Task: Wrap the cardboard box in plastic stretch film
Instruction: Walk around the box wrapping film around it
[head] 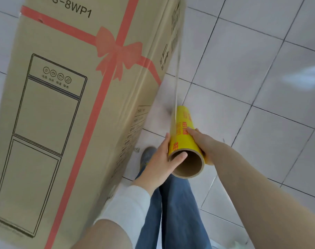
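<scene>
A single wide-angle view looks from the person's head steeply down and forward. Both hands, the left hand (159, 163) and right hand (203, 142), sit close in the lower middle, with the person's legs (171, 212) below them. The tall cardboard box (72, 105) fills the left side at close range, and the tiled floor (261, 78) spreads across the right, its lines bent by the lens

Tan box (66, 112), pink ribbon print; yellow roll (184, 139), seemingly red lettering.

indoor room, unclear kind: pale tiled floor (243, 72).
</scene>
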